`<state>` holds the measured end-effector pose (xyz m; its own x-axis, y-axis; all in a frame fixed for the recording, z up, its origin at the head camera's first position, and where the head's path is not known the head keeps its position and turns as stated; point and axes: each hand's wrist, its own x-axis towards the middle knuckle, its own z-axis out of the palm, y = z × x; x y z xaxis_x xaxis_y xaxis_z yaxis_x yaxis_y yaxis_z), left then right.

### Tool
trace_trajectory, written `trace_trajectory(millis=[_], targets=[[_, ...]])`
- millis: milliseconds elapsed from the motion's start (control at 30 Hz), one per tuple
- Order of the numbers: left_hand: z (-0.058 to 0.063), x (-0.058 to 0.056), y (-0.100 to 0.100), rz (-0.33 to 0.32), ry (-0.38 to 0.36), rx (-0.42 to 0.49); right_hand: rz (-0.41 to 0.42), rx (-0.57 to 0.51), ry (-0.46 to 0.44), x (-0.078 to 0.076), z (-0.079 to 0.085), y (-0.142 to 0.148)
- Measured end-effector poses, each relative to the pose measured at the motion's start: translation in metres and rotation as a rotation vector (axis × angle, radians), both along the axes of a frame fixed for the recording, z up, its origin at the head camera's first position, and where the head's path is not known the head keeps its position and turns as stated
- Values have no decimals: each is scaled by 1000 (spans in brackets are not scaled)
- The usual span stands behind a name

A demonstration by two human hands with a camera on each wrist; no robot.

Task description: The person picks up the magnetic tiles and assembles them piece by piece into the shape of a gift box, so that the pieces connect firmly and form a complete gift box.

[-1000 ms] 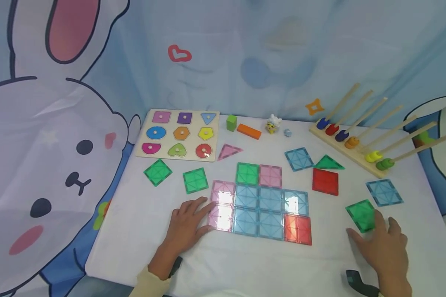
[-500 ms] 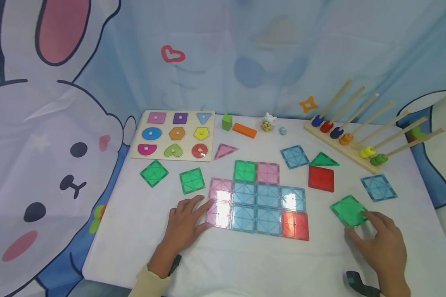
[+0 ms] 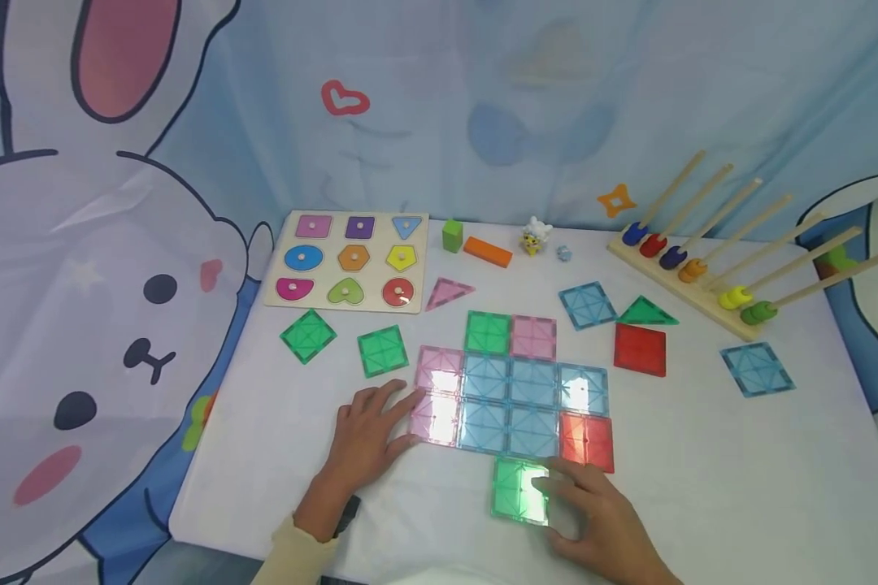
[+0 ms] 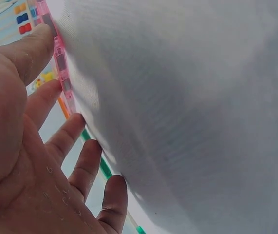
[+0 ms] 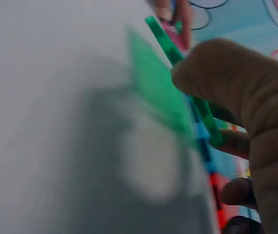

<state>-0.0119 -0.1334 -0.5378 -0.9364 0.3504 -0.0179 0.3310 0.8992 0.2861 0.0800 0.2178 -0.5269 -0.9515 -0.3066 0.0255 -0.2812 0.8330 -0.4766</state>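
My right hand (image 3: 601,520) pinches a green square magnetic tile (image 3: 514,491) by its edges, just in front of a flat block of joined magnetic tiles. In the right wrist view the thumb lies on the near edge of the green tile (image 5: 204,114), and a green tinted shadow falls on the cloth beneath. The block has blue tiles (image 3: 532,431) in the middle, pink tiles (image 3: 435,418) on the left and a red tile (image 3: 587,443) at the right front corner. My left hand (image 3: 366,439) rests with spread fingers, index finger and thumb at the pink tiles' left edge.
Loose green tiles (image 3: 383,351) lie left of the block. Right of it are a red tile (image 3: 640,349), a green triangle (image 3: 645,312) and blue tiles (image 3: 757,370). Behind stand a shape puzzle board (image 3: 269,297), small blocks, a figurine (image 3: 534,237) and a peg rack (image 3: 728,319).
My right hand has picked up the green tile at the right and carried it left to the front of the tile block. My left hand stays beside the pink tiles.
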Motion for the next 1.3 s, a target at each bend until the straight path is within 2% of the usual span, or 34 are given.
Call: trace_trajectory(millis=[200,533,767,867,1000,1100,1200,1300], targets=[[4,-2,2,-2,-1,1,-14,23,66,5,-15,-2],[5,-4,4,0,-1,0,3,9,101,4,-18,1],[3,-5,6,-13,39,25,-50,8,109,5,-19,8],[2,-8,3,-34,15,41,-66,-9,102,6,-23,9],[5,-21,-11,-55,-46,130,-90,-13,98,7,-31,7],[11,-39,-24,-4,-12,158,-108,-4,90,7,-35,6],[17,-58,-31,59,43,85,-119,-8,79,8,-37,6],[17,-68,-35,72,38,-20,-131,-5,64,9,-37,5]])
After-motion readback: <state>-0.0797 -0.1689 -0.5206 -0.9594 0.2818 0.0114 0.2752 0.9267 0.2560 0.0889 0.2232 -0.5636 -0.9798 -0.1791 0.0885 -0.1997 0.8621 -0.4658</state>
